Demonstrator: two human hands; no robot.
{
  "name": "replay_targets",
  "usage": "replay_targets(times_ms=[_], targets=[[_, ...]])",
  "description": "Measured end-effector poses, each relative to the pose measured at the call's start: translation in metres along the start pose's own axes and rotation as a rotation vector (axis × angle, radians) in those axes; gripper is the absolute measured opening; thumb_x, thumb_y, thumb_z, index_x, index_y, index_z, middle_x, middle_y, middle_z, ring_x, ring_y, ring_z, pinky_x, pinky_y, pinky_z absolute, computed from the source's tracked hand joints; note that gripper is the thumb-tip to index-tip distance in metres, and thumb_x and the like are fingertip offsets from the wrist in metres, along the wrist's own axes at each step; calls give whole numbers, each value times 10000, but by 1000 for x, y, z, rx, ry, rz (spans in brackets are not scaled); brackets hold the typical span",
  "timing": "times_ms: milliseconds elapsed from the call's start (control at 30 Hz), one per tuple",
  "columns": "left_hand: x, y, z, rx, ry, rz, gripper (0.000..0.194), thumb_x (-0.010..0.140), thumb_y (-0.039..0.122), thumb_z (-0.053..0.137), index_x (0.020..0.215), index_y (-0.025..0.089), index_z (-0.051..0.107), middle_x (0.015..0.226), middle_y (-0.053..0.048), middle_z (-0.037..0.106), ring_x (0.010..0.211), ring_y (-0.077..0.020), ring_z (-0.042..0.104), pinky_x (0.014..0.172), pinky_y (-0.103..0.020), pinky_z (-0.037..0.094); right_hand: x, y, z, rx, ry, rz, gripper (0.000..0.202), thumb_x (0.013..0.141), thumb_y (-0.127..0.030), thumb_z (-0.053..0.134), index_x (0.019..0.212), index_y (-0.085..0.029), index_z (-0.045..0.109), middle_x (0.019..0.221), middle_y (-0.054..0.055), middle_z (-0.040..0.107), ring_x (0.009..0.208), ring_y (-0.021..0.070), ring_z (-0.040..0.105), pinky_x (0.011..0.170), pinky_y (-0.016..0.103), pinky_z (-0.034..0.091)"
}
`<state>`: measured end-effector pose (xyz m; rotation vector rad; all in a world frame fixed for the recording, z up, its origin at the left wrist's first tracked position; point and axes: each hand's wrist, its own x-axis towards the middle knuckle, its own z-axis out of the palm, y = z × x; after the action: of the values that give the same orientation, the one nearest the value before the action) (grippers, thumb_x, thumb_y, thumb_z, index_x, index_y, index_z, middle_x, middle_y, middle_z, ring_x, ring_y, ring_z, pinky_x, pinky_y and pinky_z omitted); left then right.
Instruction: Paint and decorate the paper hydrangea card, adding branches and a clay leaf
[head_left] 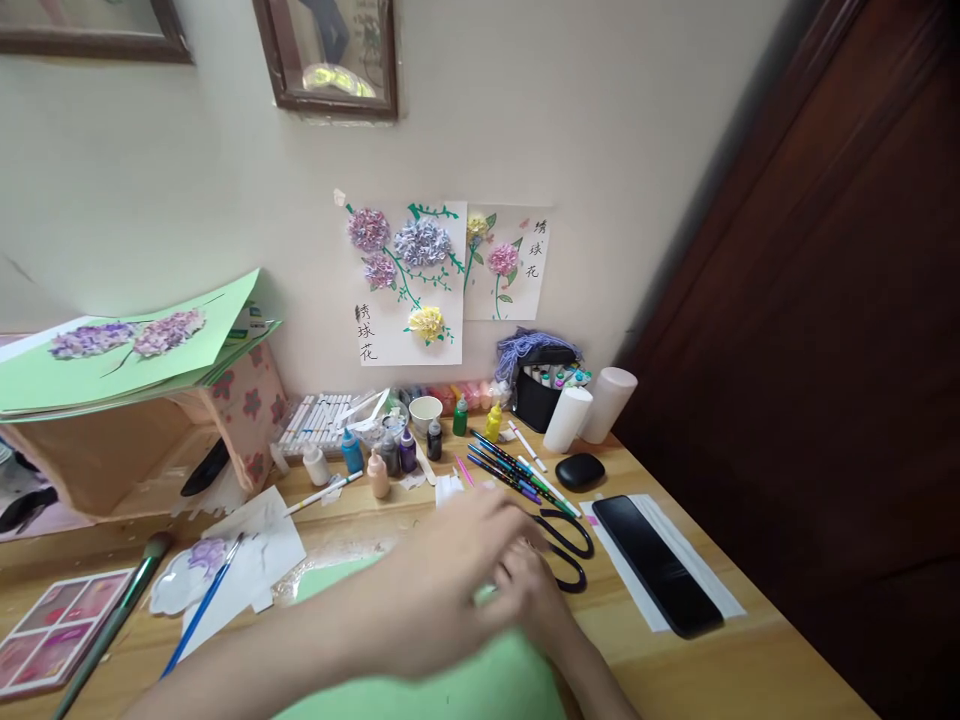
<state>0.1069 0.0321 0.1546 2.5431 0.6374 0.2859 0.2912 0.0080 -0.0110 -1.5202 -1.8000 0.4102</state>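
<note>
My left hand [457, 575] is blurred and reaches across in front of my right hand [531, 592], over a green sheet of paper [420, 695]. Its fingers point right and are partly smeared by motion. The right hand has curled fingers, and whatever they may hold is hidden behind the left hand. Just beyond the right hand lie scissors [587, 545] with black handle loops; their blades are out of sight behind the hands. Whether a hand touches the scissors I cannot tell.
Paint bottles [377, 474], pens [502, 470] and a white cup [426, 410] stand or lie at the back. Rightward are a phone [660, 565] and a black case [580, 471]. Leftward lie a palette [64, 630], a large brush [112, 620] and a blue paintbrush [202, 605].
</note>
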Motion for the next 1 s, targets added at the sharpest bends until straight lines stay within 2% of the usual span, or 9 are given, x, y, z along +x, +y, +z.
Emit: replay_targets(times_ms=[67,133,233,333,533,633,733,867,1000], targets=[[26,-29,9,199,-68,-183,254,881,365,464,1024,196,588,1074,-124,592,1018,-272,529,892,-412,413,1,0,-1,-37,-49,15,280,759,5,405,743,-214,579,781,15,619,820,189,581,732,289,433],[39,-65,25,328,-154,-349,221,844,315,521,939,144,623,1004,-162,616,1014,-317,542,897,-444,396,1,1,-2,-101,-122,33,283,755,13,400,772,-205,579,819,23,613,855,193,570,759,301,434],[42,-105,50,366,-166,-435,247,865,243,433,902,109,637,967,-197,625,948,-327,578,801,-434,429,2,2,-1,-216,-152,78,282,746,19,407,802,-198,578,885,45,599,897,208,559,778,321,437],[45,-118,62,363,-158,-429,274,876,223,388,888,120,642,963,-180,632,912,-298,602,764,-395,439,2,4,-1,-266,-142,106,275,766,11,402,819,-195,576,909,61,591,916,217,557,782,328,443],[52,-117,65,330,-78,-399,225,856,217,450,950,150,643,1017,-145,631,919,-264,618,752,-344,448,1,6,-5,-170,-83,77,269,798,-11,392,838,-202,578,892,54,599,912,215,565,786,332,456],[52,-116,60,325,6,-407,233,864,199,439,988,169,633,1048,-122,625,967,-246,608,791,-325,448,3,6,-7,-76,-9,79,221,820,-53,419,864,-205,572,913,55,593,887,208,576,762,324,469],[58,-114,46,343,103,-413,245,882,191,401,986,183,623,1055,-106,615,1020,-235,580,830,-316,441,4,7,-6,3,44,100,201,837,-74,411,864,-203,562,909,57,572,828,189,586,724,302,482],[77,-119,16,395,221,-447,265,910,213,368,1027,184,604,1078,-109,601,1047,-239,557,855,-322,437,2,5,-5,63,106,139,220,836,-74,374,879,-195,554,888,55,549,762,165,584,683,275,490],[101,-142,-18,452,258,-541,277,933,243,382,1067,130,597,1096,-148,594,1078,-271,550,890,-383,443,11,5,-21,48,180,142,222,828,-77,373,897,-188,552,887,55,569,786,167,584,700,275,487]])
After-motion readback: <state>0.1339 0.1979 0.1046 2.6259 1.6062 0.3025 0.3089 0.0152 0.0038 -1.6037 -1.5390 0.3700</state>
